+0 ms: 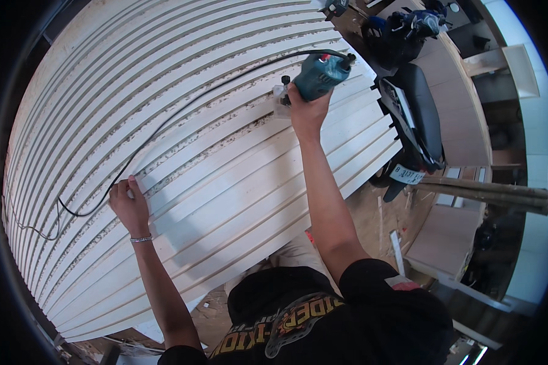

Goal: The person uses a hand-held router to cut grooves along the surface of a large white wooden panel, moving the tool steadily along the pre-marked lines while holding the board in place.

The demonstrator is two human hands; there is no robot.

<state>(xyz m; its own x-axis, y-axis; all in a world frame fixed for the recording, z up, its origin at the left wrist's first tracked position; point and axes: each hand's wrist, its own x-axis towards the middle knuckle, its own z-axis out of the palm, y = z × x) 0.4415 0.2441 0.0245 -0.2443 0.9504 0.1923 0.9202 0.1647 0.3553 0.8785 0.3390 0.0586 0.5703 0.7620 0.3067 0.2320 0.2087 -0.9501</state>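
My right hand [309,109] grips a teal power tool [319,73], probably a trimmer router, with a black knob and a clear base, on a white panel [237,182] cut with long parallel grooves. Pale debris speckles several grooves. A black cord [195,100] runs from the tool's top leftward across the panel in a loose curve. My left hand [128,201] rests on the panel at lower left, beside the cord, its fingers slightly bent and apart, holding nothing that I can see.
A parked motorbike [420,121] stands past the panel's right edge. Long poles [481,188] lie near its rear. Beige boards [444,237] and cabinet-like pieces fill the far right, above a dirt-coloured floor [377,219] strewn with offcuts.
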